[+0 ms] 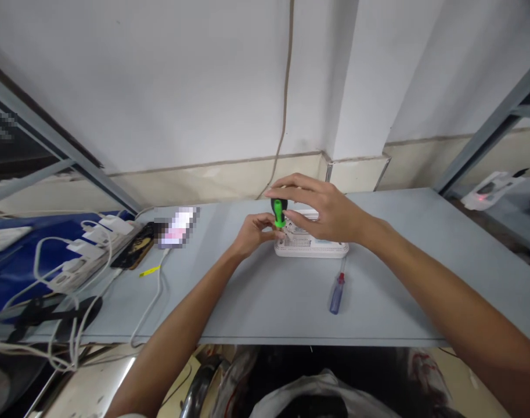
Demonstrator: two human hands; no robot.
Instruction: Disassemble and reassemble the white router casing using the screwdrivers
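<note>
1. At far left, on blue sheeting: white chargers [85, 248] plugged in a row, white cables trailing off the table edge. No part in the work.
2. Beside them: one dark phone [136, 247]; next to it, one phone with lit screen [177, 227], cable attached. Both set aside.
3. Left of centre: left hand [249, 235], thumb and fingertips brought together at the screwdriver's lower end. Whether they pinch the shank or the casing, cannot tell.
4. Centre: one green-and-black screwdriver [278, 213], near upright over the casing's left end. Tip hidden; seating in a screw unconfirmed.
5. Centre, beneath both hands: one white casing [312, 252] with perforated face, lying flat on the grey table [247, 313]. Visible face in place, apparently whole. Status, by judgement: screw work under way at the left end; completed screws, if any, cannot be counted; other fixing points probably remain to be dealt with.
6. Right of centre: right hand [330, 212], fingers curved over the black cap, thumb at the handle's side, grasping the driver from above.
7. Below it: one purple-handled screwdriver [336, 293], red collar, shaft toward the casing's front edge. Lying untouched.
8. Far right, beyond the frame post: one white device [485, 190] showing a red light. Apart from the work.
</note>
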